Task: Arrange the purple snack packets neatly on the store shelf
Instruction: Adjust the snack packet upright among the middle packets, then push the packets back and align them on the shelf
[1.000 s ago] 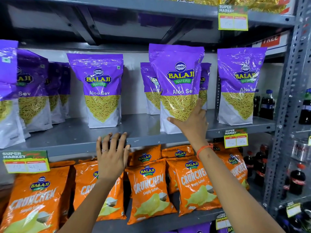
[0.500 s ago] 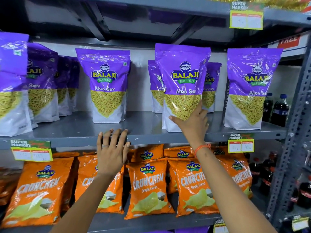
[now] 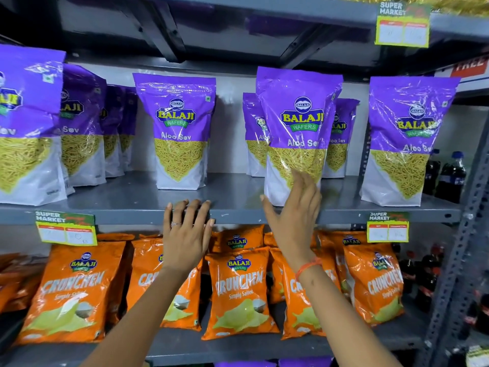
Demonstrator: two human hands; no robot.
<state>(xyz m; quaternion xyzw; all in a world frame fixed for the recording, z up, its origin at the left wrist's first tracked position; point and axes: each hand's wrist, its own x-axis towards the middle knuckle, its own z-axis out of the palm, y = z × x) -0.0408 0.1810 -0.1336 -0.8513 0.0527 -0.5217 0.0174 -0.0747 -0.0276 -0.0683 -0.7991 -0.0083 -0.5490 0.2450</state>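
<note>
Several purple Aloo Sev packets stand upright on the grey metal shelf (image 3: 132, 197). One packet (image 3: 297, 120) stands at the front, right of centre, with two more behind it. My right hand (image 3: 293, 210) is in front of its lower part, fingers spread, fingertips at or just off the packet. Another packet (image 3: 178, 128) stands alone at centre-left, one (image 3: 407, 136) at the right, and several at the far left (image 3: 26, 123). My left hand (image 3: 186, 231) lies flat against the shelf's front edge, fingers apart, holding nothing.
Orange Crunchem packets (image 3: 238, 290) fill the shelf below. Price tags (image 3: 66, 229) (image 3: 387, 226) hang from the shelf edge. Dark soft-drink bottles (image 3: 447, 176) stand to the right behind the perforated steel upright (image 3: 465, 234). The upper shelf (image 3: 238, 11) hangs close above the packets.
My right hand has loosened from the front packet, its fingers now spread and slightly drawn back. The left hand stays on the shelf edge. The view has shifted a little closer.
</note>
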